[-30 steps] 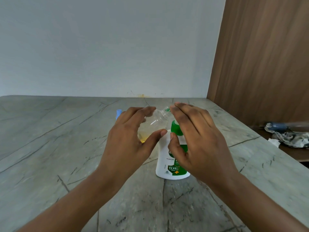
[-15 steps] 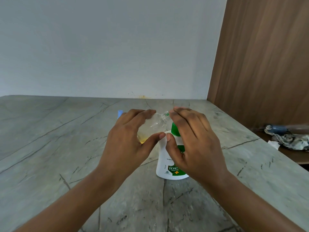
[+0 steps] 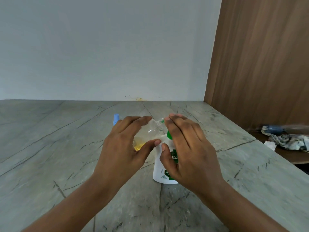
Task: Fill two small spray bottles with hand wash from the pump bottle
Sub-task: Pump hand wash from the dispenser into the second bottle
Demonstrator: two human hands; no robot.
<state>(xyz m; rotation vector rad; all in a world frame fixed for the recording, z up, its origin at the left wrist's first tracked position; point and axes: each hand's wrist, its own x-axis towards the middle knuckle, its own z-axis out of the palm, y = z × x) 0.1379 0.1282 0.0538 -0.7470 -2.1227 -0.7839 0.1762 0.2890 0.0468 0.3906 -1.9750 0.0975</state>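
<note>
Spray bottle [image 3: 153,129], clear and uncapped, is held in the air just left of the pump bottle [image 3: 160,169], which stands upright on the stone counter [image 3: 50,148]. The left hand [image 3: 123,151] grips the spray bottle with the fingers curled over its upper side and the thumb under its lower side. Its long axis is tilted: the base lies down and to the left of the pump bottle, and the open neck points up and to the right, meeting the green spout tip [image 3: 162,121] above the pump bottle's shoulder. A shallow pool of yellow liquid [image 3: 139,145] sits at the low end, so this bottle is judged to be far from full. The right hand [image 3: 189,148] lies over the pump head with its fingers nearly straight and spread, and its thumb touches the front of the pump bottle below the green collar [image 3: 168,135]. The right hand is the nearer one to the pump; the next stroke depends on the neck staying under the spout, as any drift to the left would likely spill wash. A blue cap [image 3: 116,118] shows behind and left of the pump bottle, its body hidden by the left hand. A crumpled cloth [image 3: 289,142] lies well to the right, on a lower surface.
</note>
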